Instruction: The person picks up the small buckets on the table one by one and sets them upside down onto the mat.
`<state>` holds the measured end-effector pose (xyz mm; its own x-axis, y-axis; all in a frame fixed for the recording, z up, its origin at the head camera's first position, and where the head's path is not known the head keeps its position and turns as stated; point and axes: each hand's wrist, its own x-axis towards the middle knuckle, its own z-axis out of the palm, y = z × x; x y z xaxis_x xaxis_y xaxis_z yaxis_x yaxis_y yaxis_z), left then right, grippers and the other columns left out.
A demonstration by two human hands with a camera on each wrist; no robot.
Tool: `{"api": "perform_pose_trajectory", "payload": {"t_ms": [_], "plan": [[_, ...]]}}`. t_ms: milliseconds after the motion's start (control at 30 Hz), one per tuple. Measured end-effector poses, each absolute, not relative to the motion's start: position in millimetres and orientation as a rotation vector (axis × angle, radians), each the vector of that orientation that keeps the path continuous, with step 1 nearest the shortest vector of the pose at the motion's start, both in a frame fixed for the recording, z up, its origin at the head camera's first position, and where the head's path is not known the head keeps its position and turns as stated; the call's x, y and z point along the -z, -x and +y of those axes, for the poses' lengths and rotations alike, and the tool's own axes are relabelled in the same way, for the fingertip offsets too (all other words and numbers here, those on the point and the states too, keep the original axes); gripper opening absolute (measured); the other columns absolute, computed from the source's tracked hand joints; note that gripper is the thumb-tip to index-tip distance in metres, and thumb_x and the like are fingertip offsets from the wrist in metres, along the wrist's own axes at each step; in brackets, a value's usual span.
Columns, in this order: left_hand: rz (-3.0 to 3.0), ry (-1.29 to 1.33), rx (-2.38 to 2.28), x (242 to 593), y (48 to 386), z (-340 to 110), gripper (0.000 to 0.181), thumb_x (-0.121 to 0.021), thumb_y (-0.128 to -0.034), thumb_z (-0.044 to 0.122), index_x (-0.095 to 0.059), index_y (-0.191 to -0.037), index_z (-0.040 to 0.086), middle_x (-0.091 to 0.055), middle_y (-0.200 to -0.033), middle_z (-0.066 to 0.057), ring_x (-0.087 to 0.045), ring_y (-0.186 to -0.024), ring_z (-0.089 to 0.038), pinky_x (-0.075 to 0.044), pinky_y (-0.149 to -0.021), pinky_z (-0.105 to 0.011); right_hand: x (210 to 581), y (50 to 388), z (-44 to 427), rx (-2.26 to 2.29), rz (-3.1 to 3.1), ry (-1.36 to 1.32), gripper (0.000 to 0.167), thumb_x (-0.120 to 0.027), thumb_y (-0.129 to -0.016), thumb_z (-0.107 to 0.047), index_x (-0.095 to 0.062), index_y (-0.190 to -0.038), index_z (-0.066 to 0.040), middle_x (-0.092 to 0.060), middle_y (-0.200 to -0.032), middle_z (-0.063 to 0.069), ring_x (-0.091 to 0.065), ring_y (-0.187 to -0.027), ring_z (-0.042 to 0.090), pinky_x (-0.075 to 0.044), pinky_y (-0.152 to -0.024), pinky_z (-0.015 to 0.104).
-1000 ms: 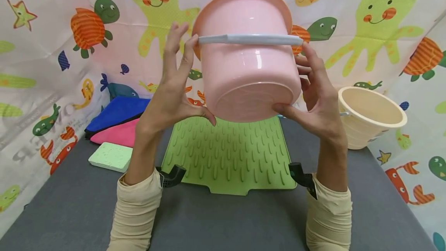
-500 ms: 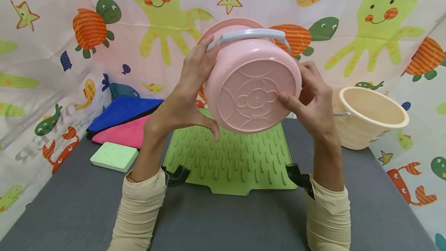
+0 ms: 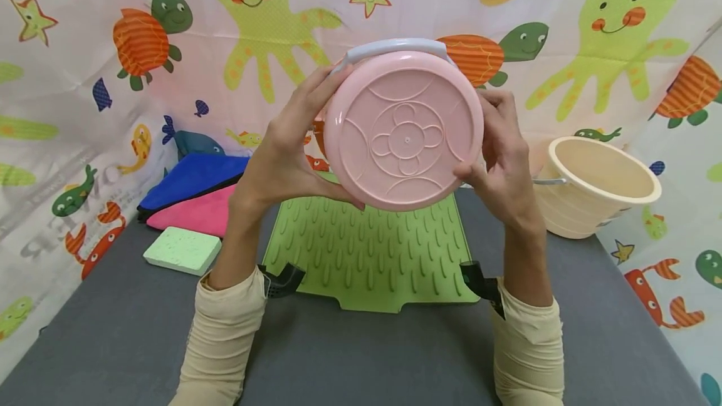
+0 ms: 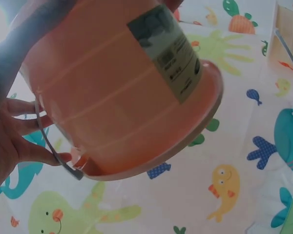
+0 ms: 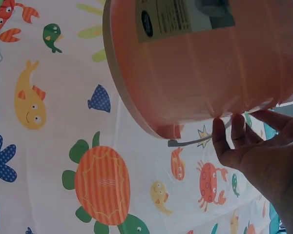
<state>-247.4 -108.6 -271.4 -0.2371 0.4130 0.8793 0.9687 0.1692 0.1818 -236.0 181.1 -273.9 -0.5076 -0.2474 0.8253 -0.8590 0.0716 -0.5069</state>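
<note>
A pink plastic bucket is held up in the air, its flower-marked base turned toward me. Its pale blue-grey handle lies across the top. My left hand grips the bucket's left side, thumb under the base edge. On the other side my right hand holds it, thumb tip on the base rim. In the left wrist view a label shows on the bucket's side, and the fingers touch the wall near the handle's end. Fingertips press the bucket wall in the right wrist view.
Beneath the bucket a green ridged mat lies on the grey table. A cream bucket stands at the right. Blue cloth, pink cloth and a pale green sponge lie at the left. A sea-animal curtain hangs behind.
The pink bucket has come down and tilted so that its base now faces me squarely. Both hands have kept hold and turned with it.
</note>
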Motion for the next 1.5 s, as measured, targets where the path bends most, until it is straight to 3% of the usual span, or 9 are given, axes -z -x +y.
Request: {"api": "perform_pose_trajectory", "payload": {"t_ms": [200,367,633,900,1100,1300,1500], "plan": [[-1.792,1.326,1.196,273,251,-117,0.139,-0.103,-0.0517,0.052,-0.034,-0.158,-0.006,-0.046,-0.161,-0.016,-0.047,-0.147,-0.027,-0.051,-0.115,-0.043,268,237,181,-1.261,-1.94,-1.213,0.136,-0.083,-0.057,-0.081,-0.044,-0.155,0.005,-0.027,-0.161,0.007,-0.021,-0.152,0.026,-0.028,-0.126,0.036],[-1.855,1.302,1.245,277,252,-122,0.137,-0.095,-0.0591,0.061,-0.03,-0.162,-0.001,-0.04,-0.166,-0.013,-0.049,-0.147,-0.024,-0.057,-0.108,-0.045,266,237,182,-1.137,-2.01,-1.279,0.138,-0.09,-0.059,-0.071,-0.032,-0.162,0.0,-0.028,-0.17,0.011,-0.018,-0.158,0.028,-0.02,-0.13,0.046],[-1.925,1.249,1.215,279,251,-125,0.136,-0.087,-0.0619,0.073,-0.029,-0.164,0.004,-0.043,-0.167,-0.007,-0.05,-0.148,-0.018,-0.056,-0.108,-0.046,268,239,183,-1.058,-2.035,-1.239,0.13,-0.088,-0.062,-0.072,-0.037,-0.161,-0.005,-0.042,-0.165,0.009,-0.03,-0.154,0.027,-0.026,-0.126,0.041],[-2.027,1.196,1.39,280,251,-129,0.125,-0.088,-0.0681,0.063,-0.027,-0.161,0.006,-0.041,-0.166,-0.008,-0.049,-0.149,-0.024,-0.047,-0.119,-0.049,272,243,178,-1.141,-2.066,-1.224,0.119,-0.088,-0.069,-0.065,-0.037,-0.162,-0.011,-0.044,-0.164,0.005,-0.037,-0.152,0.025,-0.035,-0.126,0.038],[-2.196,1.037,1.472,282,248,-132,0.112,-0.078,-0.071,0.073,-0.028,-0.148,0.009,-0.047,-0.16,-0.01,-0.052,-0.147,-0.024,-0.046,-0.12,-0.05,280,245,174,-1.267,-2.133,-1.162,0.117,-0.084,-0.073,-0.064,-0.03,-0.166,-0.018,-0.039,-0.169,0.0,-0.039,-0.155,0.02,-0.039,-0.124,0.055],[-2.229,1.01,1.453,282,251,-136,0.103,-0.067,-0.076,0.079,-0.028,-0.144,0.012,-0.052,-0.157,-0.008,-0.055,-0.145,-0.023,-0.053,-0.111,-0.052,286,252,169,-1.309,-2.189,-1.096,0.114,-0.08,-0.074,-0.067,-0.03,-0.165,-0.022,-0.047,-0.163,0.002,-0.048,-0.144,0.021,-0.046,-0.115,0.062],[-2.345,1.016,1.504,285,254,-148,0.102,-0.063,-0.0787,0.08,-0.022,-0.152,0.022,-0.053,-0.155,-0.006,-0.057,-0.139,-0.021,-0.059,-0.087,-0.037,295,258,159,-1.315,-2.255,-1.066,0.113,-0.076,-0.075,-0.073,-0.026,-0.166,-0.028,-0.05,-0.159,0.002,-0.052,-0.14,0.018,-0.053,-0.108,0.057]]}}
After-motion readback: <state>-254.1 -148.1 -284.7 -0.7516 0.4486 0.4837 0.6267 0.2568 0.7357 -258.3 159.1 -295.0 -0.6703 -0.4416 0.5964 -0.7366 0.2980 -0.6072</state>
